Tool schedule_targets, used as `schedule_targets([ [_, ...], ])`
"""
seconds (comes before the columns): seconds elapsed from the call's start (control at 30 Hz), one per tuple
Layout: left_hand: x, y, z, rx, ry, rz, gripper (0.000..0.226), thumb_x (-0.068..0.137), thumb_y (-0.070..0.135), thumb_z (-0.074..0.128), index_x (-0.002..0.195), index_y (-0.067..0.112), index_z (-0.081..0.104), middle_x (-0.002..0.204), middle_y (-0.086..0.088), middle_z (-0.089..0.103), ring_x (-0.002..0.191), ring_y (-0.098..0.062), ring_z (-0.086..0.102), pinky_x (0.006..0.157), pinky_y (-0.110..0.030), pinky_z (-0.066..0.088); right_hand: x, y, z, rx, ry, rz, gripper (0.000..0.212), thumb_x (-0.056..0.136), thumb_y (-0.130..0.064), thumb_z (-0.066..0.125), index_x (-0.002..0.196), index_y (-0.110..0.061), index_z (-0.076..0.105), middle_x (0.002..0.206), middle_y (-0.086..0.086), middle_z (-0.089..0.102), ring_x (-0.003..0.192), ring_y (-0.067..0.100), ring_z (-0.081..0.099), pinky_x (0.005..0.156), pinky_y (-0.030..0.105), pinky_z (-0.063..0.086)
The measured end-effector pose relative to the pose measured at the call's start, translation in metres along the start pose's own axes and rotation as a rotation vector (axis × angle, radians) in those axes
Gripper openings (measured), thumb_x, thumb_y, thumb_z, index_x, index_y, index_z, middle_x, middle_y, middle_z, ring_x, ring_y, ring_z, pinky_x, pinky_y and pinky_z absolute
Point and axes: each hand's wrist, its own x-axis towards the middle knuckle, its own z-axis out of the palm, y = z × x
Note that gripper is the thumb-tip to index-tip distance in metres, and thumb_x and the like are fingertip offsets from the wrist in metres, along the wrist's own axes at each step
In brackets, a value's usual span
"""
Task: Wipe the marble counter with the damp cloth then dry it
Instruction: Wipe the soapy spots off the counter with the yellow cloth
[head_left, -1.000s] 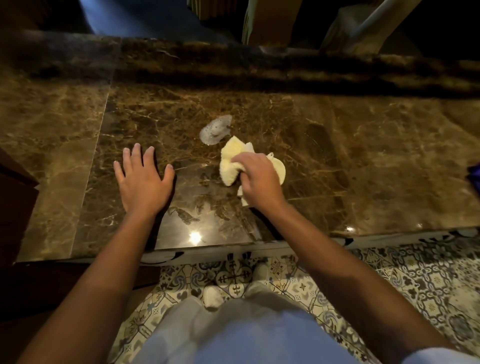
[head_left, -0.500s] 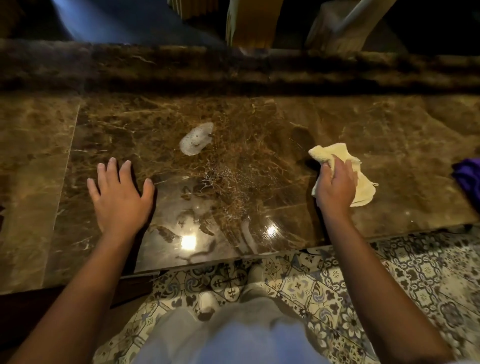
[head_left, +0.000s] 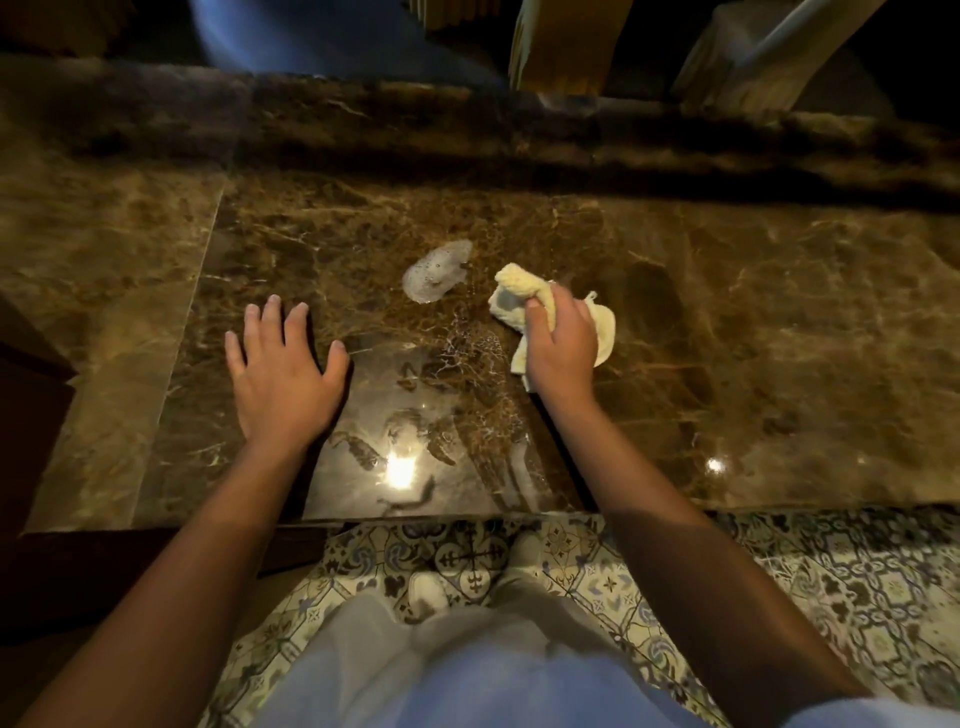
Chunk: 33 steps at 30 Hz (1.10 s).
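The brown marble counter (head_left: 727, 322) spans the view in front of me. My right hand (head_left: 563, 343) presses a crumpled pale yellow cloth (head_left: 519, 288) onto it near the middle, fingers closed over the cloth. A whitish foamy wet patch (head_left: 435, 270) lies on the marble just left of the cloth, apart from it. Wet streaks (head_left: 467, 353) glisten between my hands. My left hand (head_left: 283, 374) rests flat on the counter with fingers spread, holding nothing.
A raised marble ledge (head_left: 467, 130) runs along the back of the counter. The counter's front edge (head_left: 779, 506) is close to my body, above a patterned tile floor (head_left: 857, 582). Pale furniture legs (head_left: 561, 47) stand beyond the ledge.
My right hand swept the cloth out to the right, then back left toward the foamy patch. My left hand stayed flat on the counter.
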Motion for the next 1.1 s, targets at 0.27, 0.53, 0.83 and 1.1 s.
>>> schedule_targets([
  [0.27,0.001,-0.001,-0.003,-0.026,-0.018,-0.001,0.065,0.102,0.048,0.047,0.155,0.012,0.040,0.168,-0.016,0.029,0.159,-0.032,0.015,0.127,-0.055,0.007,-0.040,-0.011,-0.035,-0.021,-0.140,-0.150,0.027,0.103,-0.036,0.050,0.116,-0.021,0.069,0.089,-0.006,0.072,0.077,0.013,0.066,0.063,0.033,0.050],
  [0.53,0.001,-0.001,-0.001,-0.030,-0.020,-0.004,0.065,0.101,0.048,0.048,0.154,0.011,0.041,0.168,-0.017,0.030,0.158,-0.034,0.016,0.127,-0.055,0.008,0.011,0.046,-0.163,0.007,0.288,0.106,0.022,0.101,-0.052,0.045,0.114,-0.044,0.062,0.090,-0.023,0.069,0.079,-0.004,0.068,0.061,0.025,0.058],
  [0.83,0.000,0.001,-0.004,-0.023,-0.022,-0.011,0.064,0.102,0.044,0.050,0.154,0.009,0.041,0.167,-0.018,0.030,0.158,-0.035,0.017,0.126,-0.057,0.009,0.009,0.082,-0.122,-0.500,0.121,0.070,0.036,0.106,-0.034,0.045,0.122,-0.010,0.065,0.122,0.019,0.066,0.109,0.041,0.056,0.087,0.044,0.043],
  [1.1,-0.001,0.003,-0.010,-0.033,-0.040,-0.017,0.065,0.102,0.046,0.047,0.156,0.011,0.038,0.169,-0.016,0.026,0.159,-0.032,0.013,0.128,-0.055,0.006,-0.053,0.010,-0.033,-0.406,0.007,-0.138,0.028,0.103,-0.030,0.051,0.116,-0.011,0.067,0.110,0.010,0.066,0.102,0.030,0.056,0.092,0.045,0.046],
])
